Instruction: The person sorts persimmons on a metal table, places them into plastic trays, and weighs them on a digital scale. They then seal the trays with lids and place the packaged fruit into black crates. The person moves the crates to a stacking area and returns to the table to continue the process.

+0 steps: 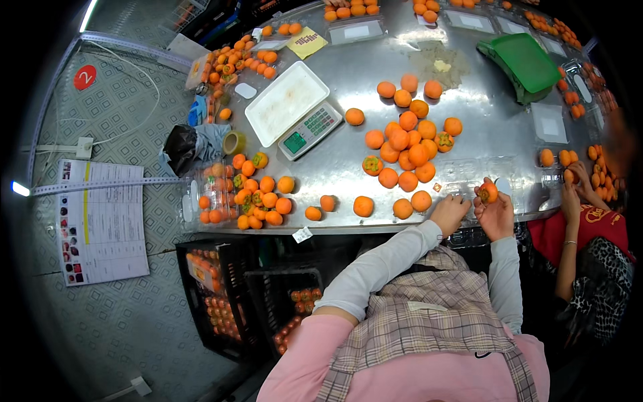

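A persimmon (pixel 488 192) with its leafy calyx showing is held in the fingers of my right hand (pixel 495 216), above the table's near edge. Close to its left, my left hand (pixel 450 215) is bent down at the table edge; whether its fingers hold anything cannot be made out. Clear plastic trays (pixel 469 176) lie just beyond both hands, with a white oval pad (pixel 503 187) beside the right one. A loose heap of persimmons (pixel 418 155) covers the steel table (pixel 321 151) ahead and to the left. A small orange sticker (pixel 437 187) lies near the heap.
A digital scale with a white tray (pixel 287 103) stands left of the heap, near a tape roll (pixel 234 142). More persimmons (pixel 267 200) lie front left. A green plastic scoop (pixel 525 63) is back right. Black crates (pixel 216 296) stand below the edge. A co-worker's hands (pixel 577 183) are at right.
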Available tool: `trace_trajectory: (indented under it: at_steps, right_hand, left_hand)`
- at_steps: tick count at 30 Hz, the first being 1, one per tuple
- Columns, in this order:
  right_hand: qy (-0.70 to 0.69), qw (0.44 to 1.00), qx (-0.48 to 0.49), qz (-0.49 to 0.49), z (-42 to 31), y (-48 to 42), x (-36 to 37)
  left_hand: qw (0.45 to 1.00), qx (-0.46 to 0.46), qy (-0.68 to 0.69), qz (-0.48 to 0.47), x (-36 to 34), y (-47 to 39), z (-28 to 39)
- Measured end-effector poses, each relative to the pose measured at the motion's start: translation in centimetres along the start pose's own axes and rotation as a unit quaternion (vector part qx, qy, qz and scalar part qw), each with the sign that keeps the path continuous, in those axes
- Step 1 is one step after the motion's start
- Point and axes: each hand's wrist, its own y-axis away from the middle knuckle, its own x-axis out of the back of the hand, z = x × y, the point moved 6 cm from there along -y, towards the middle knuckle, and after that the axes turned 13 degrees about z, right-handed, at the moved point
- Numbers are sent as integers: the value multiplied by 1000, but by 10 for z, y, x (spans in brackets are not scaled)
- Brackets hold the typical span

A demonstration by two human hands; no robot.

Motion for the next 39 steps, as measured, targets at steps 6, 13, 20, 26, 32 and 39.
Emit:
trace_trajectory:
  at_steps: [6, 13, 20, 26, 32, 39]
  right_hand:
    - [103, 994, -26, -40, 11, 10, -28]
    - [122, 979, -118, -113, 91, 21, -119]
    - [419, 881, 107, -191, 143, 32, -219]
    - [509, 779, 222, -291, 191, 41, -270]
    - [592, 669, 264, -364, 211, 58, -300]
    - [460, 839, 120, -263, 208, 43, -285]
  left_hand:
    - [656, 466, 594, 10, 23, 13, -49]
    - [431, 399, 808, 53, 148, 60, -68]
    - [418, 400, 787, 215, 229, 136, -101]
    - [452, 392, 755, 270, 267, 178, -106]
    - [603, 366, 668, 238, 280, 177, -107]
    - [688, 342, 570, 290, 292, 168, -110]
